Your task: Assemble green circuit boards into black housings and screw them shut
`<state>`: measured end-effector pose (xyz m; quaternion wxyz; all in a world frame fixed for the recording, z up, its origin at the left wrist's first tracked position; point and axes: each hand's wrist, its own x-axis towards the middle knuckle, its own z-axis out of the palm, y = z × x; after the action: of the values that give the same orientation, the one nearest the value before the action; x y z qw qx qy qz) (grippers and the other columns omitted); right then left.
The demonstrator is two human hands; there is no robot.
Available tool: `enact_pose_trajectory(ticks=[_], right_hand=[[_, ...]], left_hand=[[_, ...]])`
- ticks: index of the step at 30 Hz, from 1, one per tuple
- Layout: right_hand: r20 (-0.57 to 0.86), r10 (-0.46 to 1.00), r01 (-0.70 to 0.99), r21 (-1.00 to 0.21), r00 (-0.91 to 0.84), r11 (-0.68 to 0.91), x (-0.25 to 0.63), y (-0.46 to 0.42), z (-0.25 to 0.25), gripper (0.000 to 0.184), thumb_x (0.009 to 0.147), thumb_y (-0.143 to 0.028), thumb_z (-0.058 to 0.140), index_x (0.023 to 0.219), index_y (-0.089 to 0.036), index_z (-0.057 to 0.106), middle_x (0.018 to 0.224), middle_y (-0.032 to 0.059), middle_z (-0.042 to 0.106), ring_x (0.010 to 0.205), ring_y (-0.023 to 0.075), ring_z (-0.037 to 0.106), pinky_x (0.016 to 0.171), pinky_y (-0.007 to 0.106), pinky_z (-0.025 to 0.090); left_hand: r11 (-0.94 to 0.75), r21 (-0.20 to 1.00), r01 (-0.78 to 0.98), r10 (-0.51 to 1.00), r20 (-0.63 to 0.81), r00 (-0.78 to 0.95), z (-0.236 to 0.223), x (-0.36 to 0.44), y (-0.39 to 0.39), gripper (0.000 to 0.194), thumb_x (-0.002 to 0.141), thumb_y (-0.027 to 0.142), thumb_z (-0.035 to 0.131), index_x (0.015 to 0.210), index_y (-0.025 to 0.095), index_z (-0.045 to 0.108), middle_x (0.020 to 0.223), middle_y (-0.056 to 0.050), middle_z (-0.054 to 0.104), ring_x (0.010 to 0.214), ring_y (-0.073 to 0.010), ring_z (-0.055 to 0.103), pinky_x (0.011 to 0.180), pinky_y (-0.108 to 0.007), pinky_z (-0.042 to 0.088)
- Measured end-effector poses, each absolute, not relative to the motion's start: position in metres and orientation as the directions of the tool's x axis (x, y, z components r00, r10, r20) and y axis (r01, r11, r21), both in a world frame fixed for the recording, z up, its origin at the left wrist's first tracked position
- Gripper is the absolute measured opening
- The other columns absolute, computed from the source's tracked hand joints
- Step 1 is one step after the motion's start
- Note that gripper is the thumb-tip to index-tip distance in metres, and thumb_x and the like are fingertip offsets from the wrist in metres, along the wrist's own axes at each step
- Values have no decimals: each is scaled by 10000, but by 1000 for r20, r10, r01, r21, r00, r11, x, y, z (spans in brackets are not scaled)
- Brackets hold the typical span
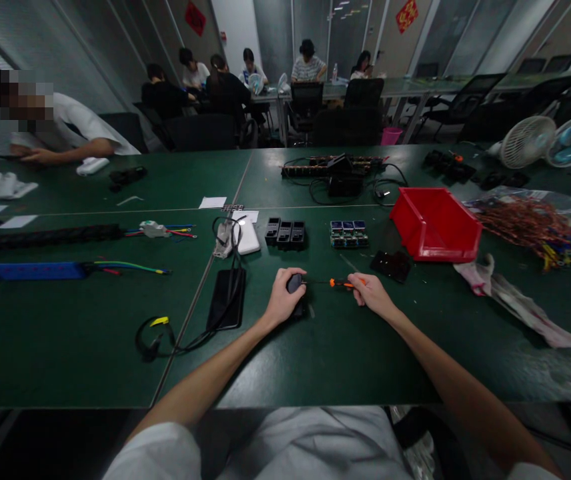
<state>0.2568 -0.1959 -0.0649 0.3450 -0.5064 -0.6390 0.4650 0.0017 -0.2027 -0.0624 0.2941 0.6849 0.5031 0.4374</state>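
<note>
My left hand (285, 297) is closed around a small black plastic housing (295, 284), partly hidden by the fingers. In my right hand (371, 293) is a screwdriver (340, 283) with an orange and black handle. Its thin shaft points left, level with the housing; whether the tip touches it I cannot tell. Beyond my hands stand several black housings (285, 233) in a group. To their right lies a cluster of small circuit modules (348, 235). A flat black piece (390, 265) rests just past my right hand.
A red bin (435, 227) stands right, beside bundled copper-coloured wires (525, 223) and a pale glove (520, 300). Left are a phone (226, 300) with a black cable across it, a white power bank (246, 237) and a blue strip (40, 270). A person (70, 127) sits far left.
</note>
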Motion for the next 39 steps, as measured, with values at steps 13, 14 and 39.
enact_pose_trajectory(ticks=[13,14,39], right_hand=[[84,953,288,-942,-291,171,256,-198,-51,310,799,-443,620,957,-179,584,730,4,570,632,146,540,599,275,437],[79,952,289,-943,-295,168,257,-198,-51,307,807,-448,608,950,-177,587,695,-3,565,611,143,534,595,274,431],[60,964,229,-966,-257,121,256,-196,-52,288,804,-427,618,938,-178,566,731,6,582,637,142,547,603,279,451]], left_hand=[[-300,843,447,953,289,95,-61,1,-203,264,778,171,553,1031,241,585,978,-18,518,959,-169,524,905,-321,413],[-305,841,447,951,292,99,-61,1,-203,265,777,168,554,1030,241,585,979,-18,521,962,-169,523,906,-320,413],[-304,839,452,951,291,99,-63,1,-202,263,776,176,556,1028,241,586,989,-20,526,975,-173,521,916,-323,410]])
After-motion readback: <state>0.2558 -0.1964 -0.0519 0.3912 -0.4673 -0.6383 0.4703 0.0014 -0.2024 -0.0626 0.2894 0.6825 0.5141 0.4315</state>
